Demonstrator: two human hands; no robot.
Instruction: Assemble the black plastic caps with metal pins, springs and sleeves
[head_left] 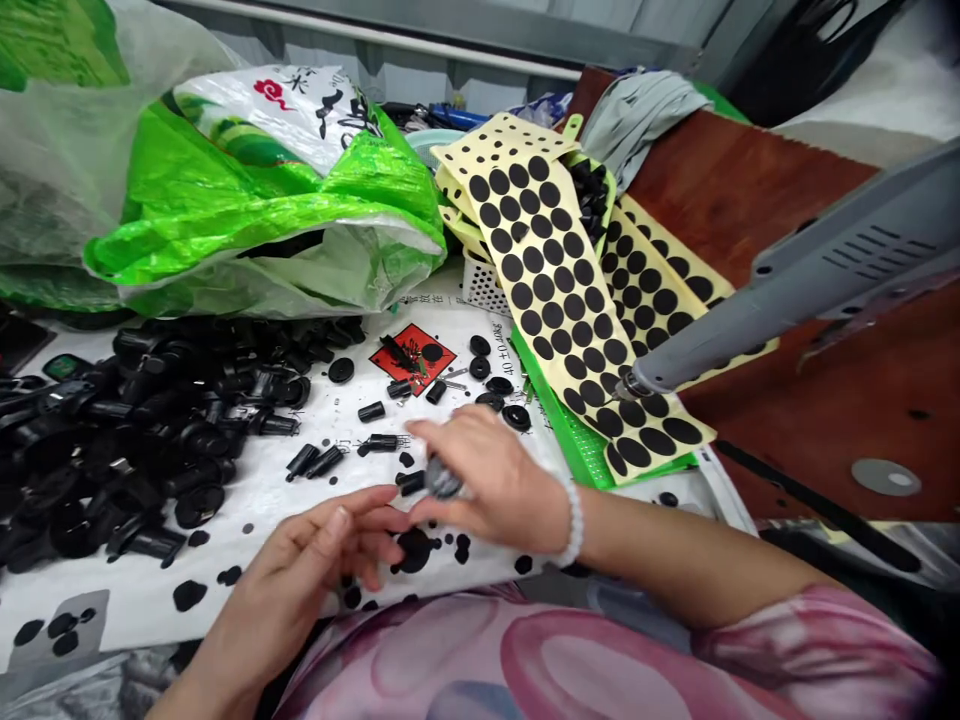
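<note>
My right hand (487, 470) is closed around a small black plastic part (442, 480) with a round end, blurred and partly covered by my fingers. A short black cylinder (411, 483) shows at its left; whether the two are joined I cannot tell. My left hand (322, 545) is just to the left, fingers loosely bent and apart, holding nothing visible. Its fingertips come close to my right fingers. Around both hands lie loose black cylinders (325, 461) and black round caps (516, 417) on a white printed sheet (300, 540).
A large pile of black plastic parts (150, 430) covers the left side. Behind it sits a green and white bag (285, 200). Sheets of black round stickers (555, 270) lean over a green tray (581, 450) at right. A grey electric screwdriver (787, 290) points in from the right.
</note>
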